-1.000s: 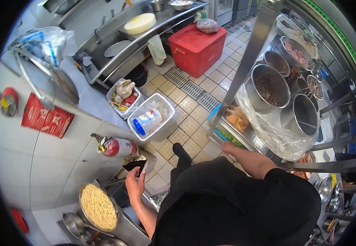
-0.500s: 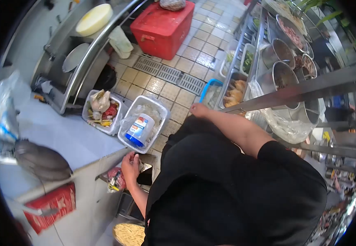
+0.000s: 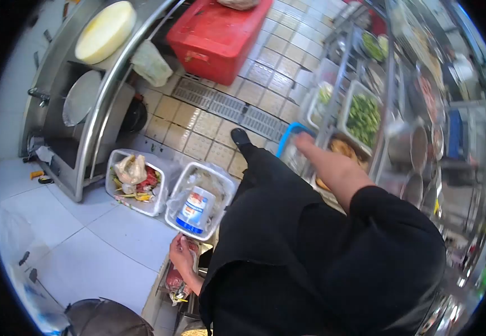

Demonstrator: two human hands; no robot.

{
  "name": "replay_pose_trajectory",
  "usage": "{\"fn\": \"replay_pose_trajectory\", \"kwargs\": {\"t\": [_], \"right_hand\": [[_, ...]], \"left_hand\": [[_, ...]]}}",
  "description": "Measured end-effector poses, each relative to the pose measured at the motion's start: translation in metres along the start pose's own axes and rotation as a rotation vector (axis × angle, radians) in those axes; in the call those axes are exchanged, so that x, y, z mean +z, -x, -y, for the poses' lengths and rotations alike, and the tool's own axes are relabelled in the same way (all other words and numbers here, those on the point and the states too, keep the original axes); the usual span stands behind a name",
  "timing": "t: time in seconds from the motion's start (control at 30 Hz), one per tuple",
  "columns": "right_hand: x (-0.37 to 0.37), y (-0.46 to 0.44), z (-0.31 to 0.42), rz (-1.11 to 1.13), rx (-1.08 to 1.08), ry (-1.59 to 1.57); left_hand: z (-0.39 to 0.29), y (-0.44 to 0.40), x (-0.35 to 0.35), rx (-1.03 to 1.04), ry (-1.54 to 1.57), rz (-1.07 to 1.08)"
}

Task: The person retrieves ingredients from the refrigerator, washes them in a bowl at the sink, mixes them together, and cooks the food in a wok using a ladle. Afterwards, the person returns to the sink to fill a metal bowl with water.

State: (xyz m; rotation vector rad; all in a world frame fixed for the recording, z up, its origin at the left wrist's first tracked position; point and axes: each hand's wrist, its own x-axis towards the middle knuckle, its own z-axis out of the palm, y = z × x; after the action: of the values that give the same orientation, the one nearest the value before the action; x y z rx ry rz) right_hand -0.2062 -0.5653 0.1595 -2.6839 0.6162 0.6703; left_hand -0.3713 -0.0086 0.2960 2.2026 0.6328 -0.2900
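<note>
My left hand [image 3: 181, 257] hangs low beside the tiled counter, fingers loosely bent and apart with nothing seen in them. Just above its fingertips stands a white bin [image 3: 227, 197] lined with clear plastic. Inside the bin lies a plastic jar [image 3: 196, 208] with a blue-and-white label and a blue lower end. A red-and-clear plastic package [image 3: 174, 278] is under my left hand. My right hand [image 3: 304, 143] is out in front of me, over or beside a blue-rimmed tub [image 3: 283, 140]; its fingers are blurred and foreshortened.
A second white bin [image 3: 163, 193] with food scraps stands left of the first. Ahead are a red cooler box [image 3: 215, 42], a floor drain [image 3: 209, 99] and a steel sink unit [image 3: 89, 162]. On the right, a rack holds chopped greens [image 3: 363, 117] and pots [image 3: 408, 148].
My view has shifted forward along the aisle, and my foot now shows on the tiles. My right hand has moved right and slightly up; my left hand remains near the bin, lower in view.
</note>
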Motion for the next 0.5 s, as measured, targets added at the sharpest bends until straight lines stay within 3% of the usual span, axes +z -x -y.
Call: {"fn": "replay_pose_trajectory", "kwargs": {"t": [0.03,0.07,0.1,0.17,0.23,0.33,0.4,0.5], "right_hand": [[-0.006,-0.021,-0.006,0.192,0.372,-0.381],[0.063,-0.083,-0.081,0.236,0.204,-0.178],[0.032,-0.07,-0.077,0.283,0.317,-0.426],[0.015,-0.089,-0.078,0.237,0.536,-0.596],[-0.02,-0.121,-0.078,0.408,0.581,-0.357],[-0.086,-0.145,-0.037,0.316,0.559,-0.452],[-0.101,-0.171,-0.014,0.091,0.434,-0.685],[-0.126,-0.218,0.023,0.218,0.284,-0.72]], "left_hand": [[-0.023,-0.002,0.003,-0.073,0.074,-0.007],[-0.056,-0.011,0.003,-0.216,0.137,0.011],[-0.06,-0.027,0.01,-0.088,0.073,-0.063],[-0.087,-0.063,0.024,-0.099,0.133,-0.055],[-0.128,-0.105,0.032,-0.074,0.068,-0.005],[-0.175,-0.165,0.04,0.057,0.009,-0.004],[-0.206,-0.192,0.036,0.141,0.05,0.004],[-0.205,-0.222,0.034,0.199,0.037,-0.085]]}}
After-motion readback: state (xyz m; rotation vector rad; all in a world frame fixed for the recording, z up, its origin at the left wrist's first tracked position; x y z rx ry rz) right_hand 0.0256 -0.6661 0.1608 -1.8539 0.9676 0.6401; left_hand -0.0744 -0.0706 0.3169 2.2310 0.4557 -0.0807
